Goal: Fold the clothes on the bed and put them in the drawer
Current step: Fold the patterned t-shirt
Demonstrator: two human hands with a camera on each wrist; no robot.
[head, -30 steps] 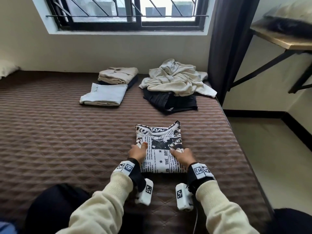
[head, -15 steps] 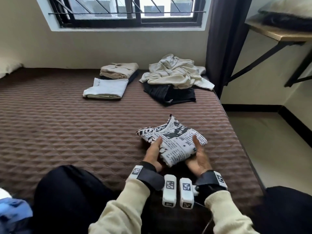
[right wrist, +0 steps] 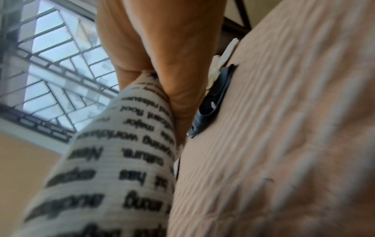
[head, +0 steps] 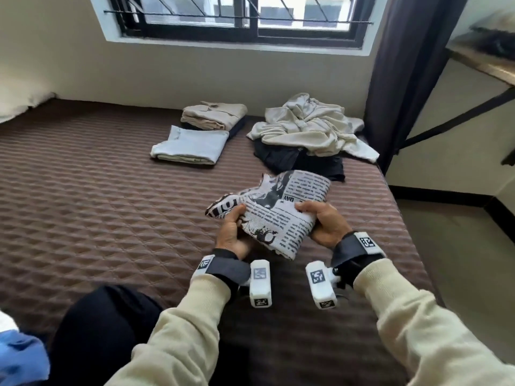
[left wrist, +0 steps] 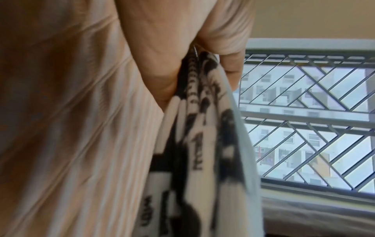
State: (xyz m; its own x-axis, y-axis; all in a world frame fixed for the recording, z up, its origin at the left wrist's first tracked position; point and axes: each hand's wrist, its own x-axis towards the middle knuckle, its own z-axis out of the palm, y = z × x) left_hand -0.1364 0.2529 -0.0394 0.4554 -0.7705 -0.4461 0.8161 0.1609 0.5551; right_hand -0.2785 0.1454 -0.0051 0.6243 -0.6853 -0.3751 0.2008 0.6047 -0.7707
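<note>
1. The left hand (head: 232, 232) and the right hand (head: 324, 225) are holding the folded newspaper-print garment (head: 278, 215) above the brown quilted bed (head: 97, 218), clear of its surface; each hand is gripping one side edge, thumb on top and fingers curling underneath.
2. In the left wrist view the thumb and fingers (left wrist: 227, 52) are pinching the layered printed folds (left wrist: 202, 128); in the right wrist view the fabric (right wrist: 125, 152) is lying clamped against the palm (right wrist: 178, 64).
3. No drawer or other container is showing in any view; the bed alone is bearing the clothes.
4. Toward the window (head: 245, 20), a folded beige garment (head: 214, 115) is lying on something dark, and a folded pale blue garment (head: 192, 146) is lying just in front of it.
5. To their right, a crumpled cream garment (head: 309, 126) is resting on a black garment (head: 301, 162), hiding most of it.
6. A blue cloth (head: 19, 355) is being cut off at the lower left corner; its kind cannot be told.
7. Both wrist views are blurring heavily, so the print is barely legible.
</note>
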